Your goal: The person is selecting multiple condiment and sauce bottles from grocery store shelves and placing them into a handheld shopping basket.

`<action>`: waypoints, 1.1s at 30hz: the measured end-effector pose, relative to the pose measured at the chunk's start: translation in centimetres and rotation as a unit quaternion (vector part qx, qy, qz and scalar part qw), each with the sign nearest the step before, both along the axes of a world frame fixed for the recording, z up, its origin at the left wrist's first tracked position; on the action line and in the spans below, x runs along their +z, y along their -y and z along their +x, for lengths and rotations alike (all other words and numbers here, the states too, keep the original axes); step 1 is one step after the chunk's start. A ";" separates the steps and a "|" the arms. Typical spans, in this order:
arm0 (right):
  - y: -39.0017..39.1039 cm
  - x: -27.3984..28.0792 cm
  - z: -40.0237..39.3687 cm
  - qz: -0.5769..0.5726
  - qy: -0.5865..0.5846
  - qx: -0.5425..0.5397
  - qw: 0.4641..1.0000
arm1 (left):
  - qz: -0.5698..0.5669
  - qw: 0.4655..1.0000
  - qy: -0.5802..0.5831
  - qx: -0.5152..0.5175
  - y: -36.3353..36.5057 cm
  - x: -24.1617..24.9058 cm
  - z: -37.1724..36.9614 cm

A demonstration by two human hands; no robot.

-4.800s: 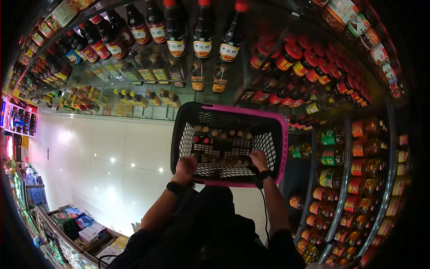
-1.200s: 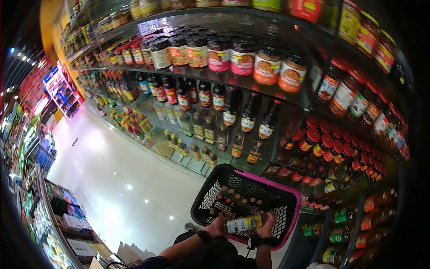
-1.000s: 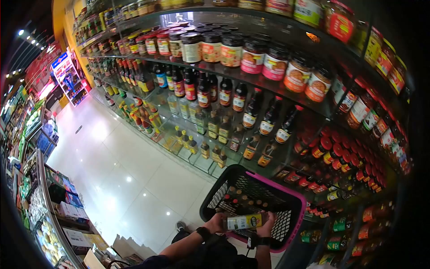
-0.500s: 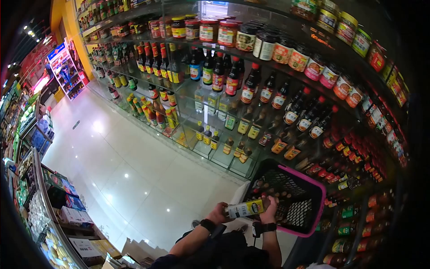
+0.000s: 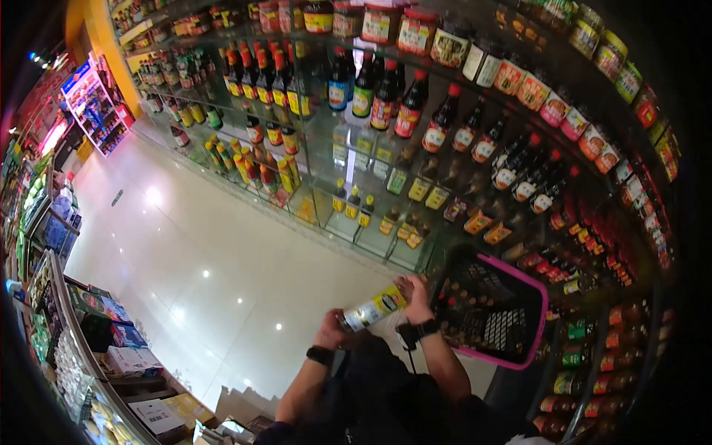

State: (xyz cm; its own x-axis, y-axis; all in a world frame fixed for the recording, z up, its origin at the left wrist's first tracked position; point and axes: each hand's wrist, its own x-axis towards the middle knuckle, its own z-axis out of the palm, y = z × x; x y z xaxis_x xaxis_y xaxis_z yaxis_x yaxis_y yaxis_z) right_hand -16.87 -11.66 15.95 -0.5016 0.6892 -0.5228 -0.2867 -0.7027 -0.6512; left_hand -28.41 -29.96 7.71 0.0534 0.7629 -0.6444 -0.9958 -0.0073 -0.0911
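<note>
A bottle with a yellow-and-white label [image 5: 371,310] lies tilted in front of my body, held between both hands. My left hand [image 5: 328,331] is closed round its lower-left end. Around the upper-right end, my right hand [image 5: 417,298] has its fingers wrapped. Just right of my right hand stands a black shopping basket with a pink rim [image 5: 544,304]. Several dark bottles [image 5: 454,305] are inside the basket, partly hidden by its wall and my right arm.
Glass shelves [image 5: 311,189] with sauce bottles [image 5: 408,104] and jars [image 5: 417,31] run along the far side. More bottles [image 5: 575,360] line a rack at the lower right. Cartons [image 5: 133,360] and a produce stand [image 5: 63,341] are at the left, beyond the pale tiled floor [image 5: 215,245].
Both hands and the bottle have shifted left and slightly up, away from the basket. The bottle is tilted more steeply, and the camera view has turned a little.
</note>
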 end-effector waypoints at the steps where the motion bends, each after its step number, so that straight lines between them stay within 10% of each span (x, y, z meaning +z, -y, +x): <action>1: 0.2 1.2 -1.7 -0.018 0.037 0.003 0.999 | -0.023 1.000 0.007 0.000 -0.1 2.5 -1.1; 33: -15.9 -2.6 -27.5 -0.092 -0.065 -0.078 0.991 | -0.093 0.991 0.032 -0.088 -19.0 3.7 -34.9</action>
State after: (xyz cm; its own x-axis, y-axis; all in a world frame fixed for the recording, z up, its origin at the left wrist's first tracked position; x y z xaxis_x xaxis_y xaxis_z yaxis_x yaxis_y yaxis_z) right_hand -44.32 4.24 13.34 -0.4682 0.6619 -0.5854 -0.4736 -0.7473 -0.4661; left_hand -63.26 -11.01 11.45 0.2203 0.6070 -0.7636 -0.9754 0.1437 -0.1672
